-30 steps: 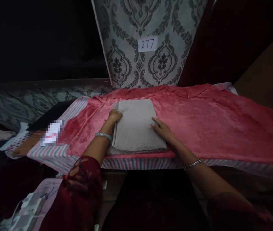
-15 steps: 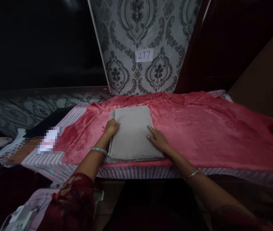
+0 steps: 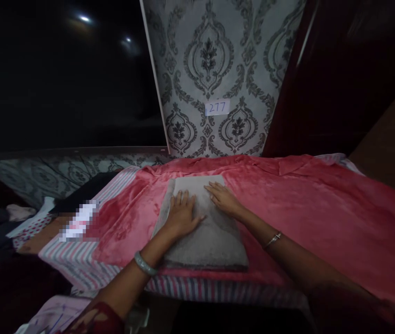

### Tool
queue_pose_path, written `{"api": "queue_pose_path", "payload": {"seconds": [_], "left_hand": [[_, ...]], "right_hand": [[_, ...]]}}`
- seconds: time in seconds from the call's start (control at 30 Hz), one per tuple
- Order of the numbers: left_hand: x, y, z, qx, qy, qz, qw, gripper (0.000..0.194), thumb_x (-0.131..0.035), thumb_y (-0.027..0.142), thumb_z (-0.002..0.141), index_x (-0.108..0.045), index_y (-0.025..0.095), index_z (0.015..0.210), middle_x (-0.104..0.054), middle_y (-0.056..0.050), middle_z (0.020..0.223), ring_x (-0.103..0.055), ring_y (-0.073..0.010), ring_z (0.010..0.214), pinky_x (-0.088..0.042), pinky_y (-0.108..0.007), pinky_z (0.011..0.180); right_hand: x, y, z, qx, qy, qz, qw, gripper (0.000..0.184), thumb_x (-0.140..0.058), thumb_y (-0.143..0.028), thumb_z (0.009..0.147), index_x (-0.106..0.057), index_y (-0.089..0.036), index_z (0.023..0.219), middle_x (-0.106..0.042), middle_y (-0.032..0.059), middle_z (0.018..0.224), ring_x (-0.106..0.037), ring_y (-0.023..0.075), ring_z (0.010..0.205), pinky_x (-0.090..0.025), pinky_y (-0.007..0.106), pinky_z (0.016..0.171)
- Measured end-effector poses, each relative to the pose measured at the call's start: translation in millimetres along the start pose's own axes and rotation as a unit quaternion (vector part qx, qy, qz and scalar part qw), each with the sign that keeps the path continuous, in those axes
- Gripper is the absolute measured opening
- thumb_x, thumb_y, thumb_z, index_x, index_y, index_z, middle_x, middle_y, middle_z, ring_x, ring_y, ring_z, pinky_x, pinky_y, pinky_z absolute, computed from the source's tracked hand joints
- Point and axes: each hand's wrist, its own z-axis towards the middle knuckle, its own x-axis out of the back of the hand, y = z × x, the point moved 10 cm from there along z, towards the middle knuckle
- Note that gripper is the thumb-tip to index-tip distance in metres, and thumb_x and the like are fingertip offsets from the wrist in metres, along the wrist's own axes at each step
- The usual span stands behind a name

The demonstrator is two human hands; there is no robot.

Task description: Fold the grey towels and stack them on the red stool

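A folded grey towel [image 3: 211,236] lies on a red plush blanket [image 3: 308,204] spread over a striped surface. My left hand [image 3: 181,214] lies flat on the towel's upper left part, fingers stretched out toward the wall. My right hand [image 3: 222,197] rests flat on the towel's far end, fingers spread and pointing left. Both hands press on the cloth and hold nothing. Each wrist wears a bangle.
A patterned grey wall panel carries a paper label "277" [image 3: 217,107]. The striped sheet edge [image 3: 197,287] runs along the near side. Dark clothes and a blurred patch [image 3: 79,220] lie at the left. A dark wooden wall [image 3: 385,144] stands at the right.
Both hands moved from the towel's side edges onto its top and now lie flat. The view shifted closer and tilted upward.
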Motion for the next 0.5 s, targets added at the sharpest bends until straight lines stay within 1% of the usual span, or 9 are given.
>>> {"api": "queue_pose_path", "payload": {"seconds": [0.1,0.17,0.27,0.3,0.37,0.43,0.5], "left_hand": [[-25.7,-11.9,-11.8,0.021,-0.027,-0.013,0.999,0.08,-0.051,0.061,0.091,-0.032,0.021,0.157,-0.018,-0.018,0.166,-0.008,-0.0391,0.154,-0.013,-0.063,0.121],[-35.0,-17.5,-16.0,0.03,-0.031,-0.03,0.999,0.079,-0.05,0.061,0.092,-0.028,0.024,0.158,-0.014,-0.017,0.167,-0.005,-0.0383,0.154,-0.012,-0.064,0.12],[-38.4,-18.4,-17.9,0.031,-0.03,-0.052,0.998,0.08,-0.05,0.062,0.091,-0.028,0.024,0.158,-0.011,-0.016,0.167,-0.001,-0.0372,0.154,-0.009,-0.065,0.121],[-38.6,-17.8,-18.0,0.031,-0.031,-0.058,0.997,0.08,-0.05,0.062,0.091,-0.027,0.025,0.159,-0.009,-0.016,0.167,0.0,-0.037,0.154,-0.008,-0.065,0.121],[-39.4,-17.0,-18.2,0.029,-0.033,-0.071,0.996,0.081,-0.049,0.063,0.091,-0.025,0.026,0.159,-0.007,-0.015,0.167,0.002,-0.0369,0.154,-0.006,-0.065,0.121],[-41.8,-17.7,-19.0,0.028,-0.035,-0.085,0.995,0.083,-0.05,0.063,0.09,-0.024,0.027,0.159,-0.005,-0.015,0.168,0.005,-0.0371,0.153,-0.004,-0.066,0.121],[-45.0,-19.9,-20.9,0.027,-0.032,-0.099,0.994,0.084,-0.051,0.064,0.089,-0.023,0.028,0.159,-0.003,-0.014,0.168,0.006,-0.0376,0.153,-0.004,-0.068,0.12]], "right_hand": [[-11.0,-12.9,30.8,0.039,-0.037,-0.036,0.998,0.059,-0.039,-0.044,0.1,-0.034,-0.029,0.157,-0.023,0.0074,0.165,-0.018,0.0325,0.152,-0.019,0.061,0.119],[-25.2,-17.2,43.0,0.077,-0.067,-0.051,0.993,0.06,-0.038,-0.051,0.1,-0.033,-0.031,0.157,-0.02,0.0067,0.165,-0.015,0.0331,0.152,-0.016,0.062,0.119],[-47.2,-10.7,51.9,0.097,-0.117,-0.054,0.987,0.061,-0.034,-0.056,0.101,-0.032,-0.034,0.157,-0.019,0.0054,0.166,-0.015,0.0337,0.152,-0.015,0.061,0.119],[-51.2,-7.6,54.6,0.096,-0.125,-0.051,0.986,0.062,-0.033,-0.058,0.101,-0.032,-0.034,0.158,-0.02,0.0057,0.166,-0.016,0.0341,0.152,-0.016,0.062,0.119],[-52.7,-8.0,62.7,0.101,-0.119,-0.044,0.987,0.065,-0.033,-0.062,0.099,-0.031,-0.034,0.158,-0.02,0.0068,0.166,-0.016,0.0347,0.152,-0.015,0.062,0.119],[-52.1,-21.3,74.0,0.137,-0.105,-0.035,0.984,0.066,-0.034,-0.064,0.099,-0.031,-0.034,0.158,-0.019,0.0058,0.166,-0.012,0.0339,0.153,-0.011,0.062,0.12],[-57.8,-40.2,86.6,0.185,-0.113,-0.022,0.976,0.064,-0.032,-0.063,0.1,-0.031,-0.036,0.158,-0.017,0.0026,0.166,-0.008,0.0315,0.154,-0.007,0.06,0.121]]}}
